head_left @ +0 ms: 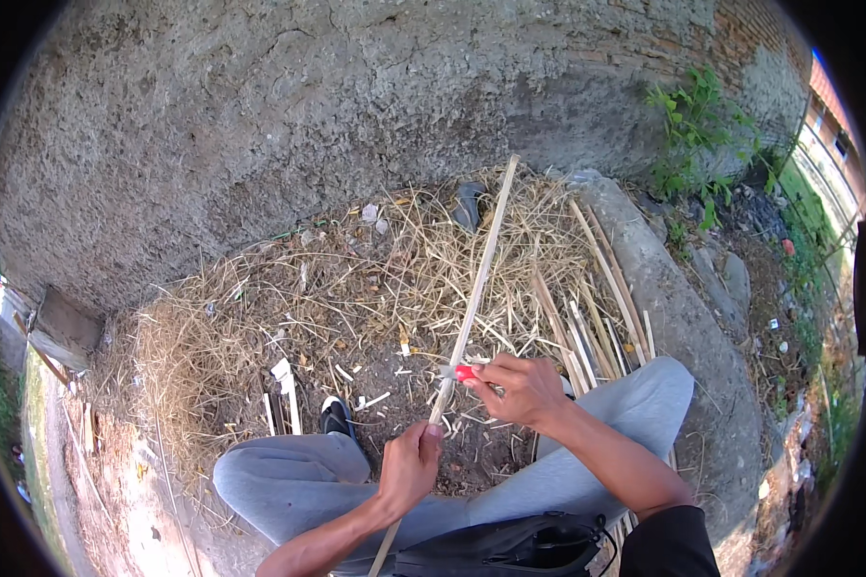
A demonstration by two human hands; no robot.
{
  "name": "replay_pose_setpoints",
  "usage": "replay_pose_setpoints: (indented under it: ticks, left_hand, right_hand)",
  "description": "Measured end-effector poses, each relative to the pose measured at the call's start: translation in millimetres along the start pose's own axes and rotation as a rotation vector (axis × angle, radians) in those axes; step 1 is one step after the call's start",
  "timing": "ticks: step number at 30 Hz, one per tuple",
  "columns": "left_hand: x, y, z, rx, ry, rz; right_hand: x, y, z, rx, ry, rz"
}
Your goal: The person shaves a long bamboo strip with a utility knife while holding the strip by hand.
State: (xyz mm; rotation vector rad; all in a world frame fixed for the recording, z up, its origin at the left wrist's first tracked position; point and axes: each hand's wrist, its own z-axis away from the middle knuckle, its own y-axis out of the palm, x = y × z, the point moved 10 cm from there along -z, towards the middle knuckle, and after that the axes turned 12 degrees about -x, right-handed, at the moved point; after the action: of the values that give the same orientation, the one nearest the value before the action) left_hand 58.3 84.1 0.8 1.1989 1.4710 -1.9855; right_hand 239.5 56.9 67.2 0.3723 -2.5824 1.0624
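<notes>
Rough grey plastered wall at back; dry yellow straw along its foot. Grey-trousered legs bent below. Long, narrow, pale wooden strip slants from the lower edge up over the straw. Left hand: fingers wrapped around strip. Right hand: fingers curled tightly on small red-handled metal knife, blade at strip. Pale wood chips scattered on ground.

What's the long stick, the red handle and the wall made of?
The long stick looks like bare wood or bamboo: pale, unpainted. The red handle seems plastic, bright and even; its grey blade looks metal. The wall seems rough grey plaster, with bricks showing top right.
</notes>
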Motion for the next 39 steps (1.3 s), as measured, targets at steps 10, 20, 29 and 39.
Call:
replay_pose_setpoints:
  ticks: [10,20,29,39]
  left_hand:
    - [19.0,0.3,7.4,0.046,-0.025,0.008]
    - [14.9,-8.4,-4.7,-0.091,0.020,0.018]
    - [13.6,-7.7,1.2,-0.080,0.046,-0.040]
    - [7.4,-10.0,1.2,-0.091,0.078,-0.024]
  right_hand:
    - [-83.1,-28.1,-9.2,-0.109,0.376,-0.118]
    - [10.6,15.3,12.9,0.081,0.037,-0.216]
    - [10.1,6.1,9.4,0.056,0.005,-0.120]
    - [4.0,0.9,5.1,-0.040,-0.043,-0.120]
